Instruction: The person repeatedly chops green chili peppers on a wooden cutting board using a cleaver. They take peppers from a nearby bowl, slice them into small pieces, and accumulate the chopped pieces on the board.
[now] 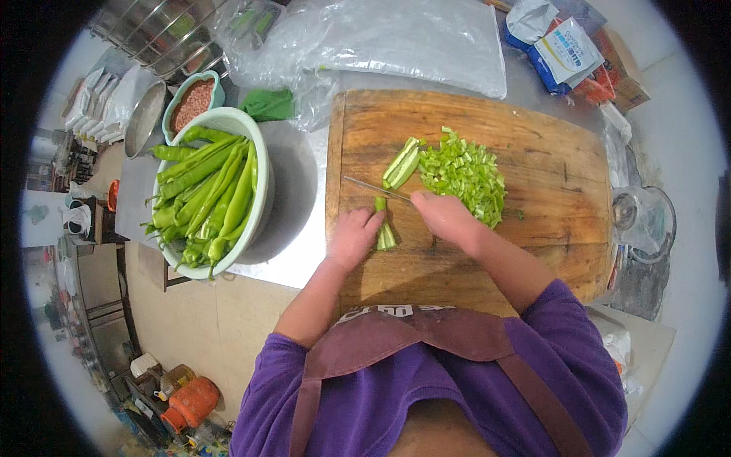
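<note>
My right hand (445,217) grips a knife (374,186), seen nearly edge-on, its blade reaching left over the wooden cutting board (548,171). Beside the blade, my left hand (357,231) rests on the board with its fingertips against a cut length of green pepper (386,237). Just beyond the blade lie split green pepper pieces (402,164). A heap of chopped green pepper (465,171) spreads to their right, partly behind my right hand. Left of the board, a pale green basin (261,171) is full of whole long green peppers (205,194).
A scalloped bowl (217,94) of reddish granules and a metal bowl (145,117) stand behind the basin. Clear plastic sheeting (400,40) and a green cloth (268,105) lie past the board. Packets (568,51) sit far right. An orange gas cylinder (194,401) stands on the floor.
</note>
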{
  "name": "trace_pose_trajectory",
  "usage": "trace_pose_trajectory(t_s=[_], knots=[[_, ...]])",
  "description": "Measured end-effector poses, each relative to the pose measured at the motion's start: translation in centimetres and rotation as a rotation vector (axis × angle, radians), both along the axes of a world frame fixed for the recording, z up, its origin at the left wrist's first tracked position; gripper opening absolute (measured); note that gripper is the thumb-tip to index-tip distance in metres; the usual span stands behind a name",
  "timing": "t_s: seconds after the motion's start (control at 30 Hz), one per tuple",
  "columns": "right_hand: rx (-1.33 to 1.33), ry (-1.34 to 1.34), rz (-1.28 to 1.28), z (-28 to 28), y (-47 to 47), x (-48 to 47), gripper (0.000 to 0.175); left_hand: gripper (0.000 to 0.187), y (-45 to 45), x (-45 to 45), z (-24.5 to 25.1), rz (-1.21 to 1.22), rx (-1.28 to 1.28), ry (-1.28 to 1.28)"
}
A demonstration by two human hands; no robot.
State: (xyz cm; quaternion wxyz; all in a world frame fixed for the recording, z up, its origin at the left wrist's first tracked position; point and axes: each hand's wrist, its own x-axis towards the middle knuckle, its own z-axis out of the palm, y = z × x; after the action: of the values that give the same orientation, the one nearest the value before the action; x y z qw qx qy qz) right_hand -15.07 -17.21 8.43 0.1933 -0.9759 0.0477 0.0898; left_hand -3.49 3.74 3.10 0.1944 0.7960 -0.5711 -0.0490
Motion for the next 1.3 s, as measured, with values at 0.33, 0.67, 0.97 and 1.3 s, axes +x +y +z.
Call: trace_pose_trajectory(t_s=[0.33, 0.67, 0.97, 1.3], knots=[[0.379, -0.157, -0.514, 0.0, -0.4, -4.4, 0.018, 0.028, -5.2, 1.6, 0.1, 0.326, -0.013, 0.277], [0.446, -0.237, -0.548, -2.1, 0.0, -7.1, 0.020, 0.028, -6.9, 2.1, -0.2, 0.517, -0.073, 0.345], [0.433, -0.202, -0.464, -3.7, -0.6, -8.5, 0.020, 0.024, 10.0, -1.7, 1.6, 0.755, -1.000, 1.699], [0.459, -0.187, -0.398, -1.6, 0.9, -7.5, 0.020, 0.011, 38.4, 4.5, -7.9, 1.744, -1.507, 1.216]])
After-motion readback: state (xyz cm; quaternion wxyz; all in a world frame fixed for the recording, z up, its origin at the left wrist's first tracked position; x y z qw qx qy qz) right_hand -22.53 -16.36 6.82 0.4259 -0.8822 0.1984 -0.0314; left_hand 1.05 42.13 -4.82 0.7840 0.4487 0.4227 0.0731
